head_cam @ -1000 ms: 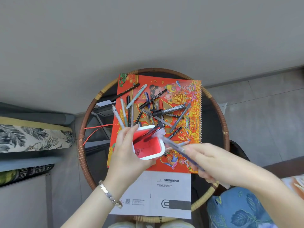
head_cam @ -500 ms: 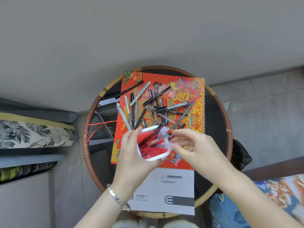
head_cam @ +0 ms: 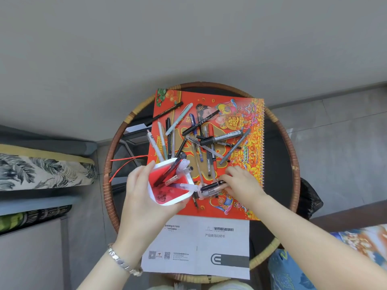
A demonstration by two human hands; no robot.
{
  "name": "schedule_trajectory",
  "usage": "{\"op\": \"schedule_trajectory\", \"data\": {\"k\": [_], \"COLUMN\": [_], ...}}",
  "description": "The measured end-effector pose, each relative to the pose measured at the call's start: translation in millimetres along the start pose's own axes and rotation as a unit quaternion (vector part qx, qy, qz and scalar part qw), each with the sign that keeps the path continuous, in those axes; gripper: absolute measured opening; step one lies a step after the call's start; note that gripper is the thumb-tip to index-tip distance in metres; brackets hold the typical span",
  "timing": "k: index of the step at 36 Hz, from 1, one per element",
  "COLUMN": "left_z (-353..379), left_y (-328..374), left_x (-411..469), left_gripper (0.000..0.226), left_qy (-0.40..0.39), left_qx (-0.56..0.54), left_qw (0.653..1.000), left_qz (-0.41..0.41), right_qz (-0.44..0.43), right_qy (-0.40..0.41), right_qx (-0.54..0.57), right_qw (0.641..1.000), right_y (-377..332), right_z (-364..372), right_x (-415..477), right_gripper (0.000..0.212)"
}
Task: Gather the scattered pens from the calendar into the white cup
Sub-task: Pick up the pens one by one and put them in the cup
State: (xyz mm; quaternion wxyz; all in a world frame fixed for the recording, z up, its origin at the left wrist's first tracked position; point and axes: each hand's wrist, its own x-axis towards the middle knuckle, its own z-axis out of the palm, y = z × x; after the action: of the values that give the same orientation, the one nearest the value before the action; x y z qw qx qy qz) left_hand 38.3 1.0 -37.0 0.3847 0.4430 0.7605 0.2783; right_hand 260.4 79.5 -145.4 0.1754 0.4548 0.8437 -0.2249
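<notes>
White cup (head_cam: 189, 195) held tilted by left hand (head_cam: 144, 197) at calendar (head_cam: 247, 208) edge; black pen (head_cam: 212, 185) pinched by right hand (head_cam: 243, 183); some twenty pens (head_cam: 222, 139) scattered beyond.

The pens (head_cam: 201, 141) lie crossed in a dense heap over the middle of the calendar (head_cam: 249, 164), leaving little bare paper between them. Its right strip beside the spiral binding is free. The white cup (head_cam: 167, 185), tilted in the left hand (head_cam: 144, 197), blocks the heap's near-left side; the right hand (head_cam: 240, 183) covers the near edge. The manual (head_cam: 199, 248) in front lies flat and bare.
</notes>
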Motion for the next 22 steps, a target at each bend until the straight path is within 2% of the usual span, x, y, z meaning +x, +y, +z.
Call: {"op": "schedule_trajectory", "data": {"k": [4, 6, 7, 9, 11, 14, 15, 17, 19, 22], "left_z": [-1.5, -0.8, -0.1, 1.8, 4.4, 9.7, 11.7, 16.0, 19.7, 22.7], "left_y": [-1.4, -0.3, 0.0, -0.8, -1.7, 0.0, 1.4, 4.4, 7.2, 12.4], "left_x": [-1.2, -1.6, -1.7, -1.8, -2.1, -3.4, -4.1, -6.0, -7.8, -11.1], "left_gripper": [0.095, 0.095, 0.094, 0.093, 0.093, 0.094, 0.093, 0.093, 0.093, 0.094], "left_qy": [-0.012, -0.014, -0.014, -0.020, -0.031, -0.050, -0.056, -0.067, -0.075, -0.086], "left_qx": [-0.004, -0.009, -0.013, -0.012, 0.001, 0.004, 0.002, 0.005, 0.014, 0.038], "left_qw": [1.000, 0.999, 0.999, 0.999, 0.999, 0.999, 0.998, 0.998, 0.997, 0.994], "left_qz": [-0.017, -0.028, -0.031, -0.028, -0.017, -0.002, 0.003, 0.013, 0.029, 0.054], "right_qz": [0.007, 0.014, 0.018, 0.032, 0.061, 0.045, 0.029, 0.017, 0.034, 0.080], "right_qy": [-0.010, 0.018, 0.067, 0.152, 0.205, 0.268, 0.278, 0.272, 0.237, 0.211], "right_qx": [-0.006, 0.090, 0.161, 0.299, 0.419, 0.535, 0.550, 0.560, 0.573, 0.610], "right_qw": [1.000, 0.996, 0.985, 0.941, 0.882, 0.800, 0.787, 0.782, 0.784, 0.759], "right_y": [1.2, 1.1, -0.9, -10.4, -23.0, -40.9, -46.6, -57.6, -67.8, -80.3], "right_z": [-3.3, -11.0, -16.5, -38.3, -65.6, -100.3, -108.2, -113.4, -108.7, -98.6], "right_x": [-7.0, -17.1, -22.4, -35.6, -50.6, -71.9, -77.6, -83.3, -83.1, -78.4], "right_gripper": [0.029, 0.021, 0.009, 0.027, 0.027, 0.020, 0.014, 0.009, 0.013, 0.014]}}
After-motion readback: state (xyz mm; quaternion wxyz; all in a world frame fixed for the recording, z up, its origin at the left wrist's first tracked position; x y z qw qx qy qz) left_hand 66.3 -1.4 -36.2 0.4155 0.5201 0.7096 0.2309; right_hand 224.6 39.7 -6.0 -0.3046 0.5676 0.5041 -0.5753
